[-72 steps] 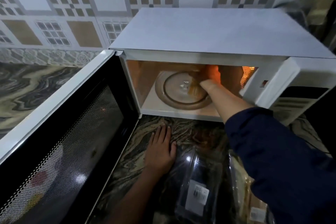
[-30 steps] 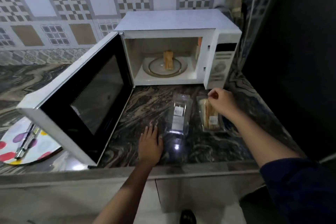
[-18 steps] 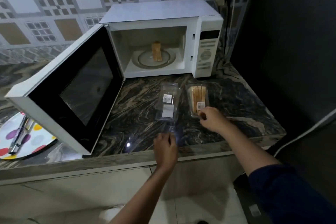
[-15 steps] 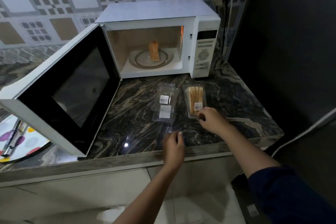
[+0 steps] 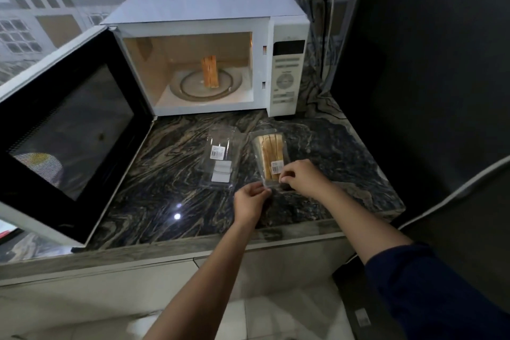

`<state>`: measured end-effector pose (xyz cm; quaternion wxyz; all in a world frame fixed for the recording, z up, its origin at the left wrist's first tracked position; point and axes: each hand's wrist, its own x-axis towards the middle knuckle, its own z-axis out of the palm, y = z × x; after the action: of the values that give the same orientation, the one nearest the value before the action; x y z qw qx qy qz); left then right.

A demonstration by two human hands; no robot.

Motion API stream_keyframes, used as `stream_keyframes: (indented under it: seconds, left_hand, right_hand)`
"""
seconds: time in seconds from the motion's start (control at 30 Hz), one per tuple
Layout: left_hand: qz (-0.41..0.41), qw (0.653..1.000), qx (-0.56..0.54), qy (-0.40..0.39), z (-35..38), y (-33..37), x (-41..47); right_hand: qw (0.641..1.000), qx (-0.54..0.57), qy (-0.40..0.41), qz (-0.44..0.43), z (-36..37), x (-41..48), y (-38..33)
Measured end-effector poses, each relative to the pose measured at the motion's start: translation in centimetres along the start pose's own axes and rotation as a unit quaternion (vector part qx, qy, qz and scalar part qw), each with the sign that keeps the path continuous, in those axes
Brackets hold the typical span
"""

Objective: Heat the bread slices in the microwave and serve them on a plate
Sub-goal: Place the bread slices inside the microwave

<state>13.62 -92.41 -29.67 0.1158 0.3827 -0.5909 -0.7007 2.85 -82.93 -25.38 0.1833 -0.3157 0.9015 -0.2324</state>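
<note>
The left hand (image 5: 252, 200) has come across to join the right hand (image 5: 300, 177), both pinching the near end of the clear plastic bread pack (image 5: 270, 156), apparently to open it, while toasted slices (image 5: 209, 72) stand beyond them in the open white microwave (image 5: 287, 72).

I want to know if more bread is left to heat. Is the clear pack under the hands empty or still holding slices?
Still holding slices: bread slices show through the clear pack, which both hands pinch at its near end.

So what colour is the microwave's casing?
White, clearest in the head view: microwave, door open.
</note>
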Motion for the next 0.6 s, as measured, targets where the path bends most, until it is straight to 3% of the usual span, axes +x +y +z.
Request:
stream_keyframes:
  seconds: [0.43,0.6]
  left_hand:
    - [-0.083,0.991,-0.1,0.031,0.5,0.5,0.3]
    - [-0.109,0.986,-0.12,0.042,0.4,0.8,0.2]
  right_hand:
    - [0.993,0.024,-0.114,-0.017,-2.1,2.0,-0.5]
    - [0.988,-0.003,-0.149,-0.033,-6.2,2.3,-2.0]
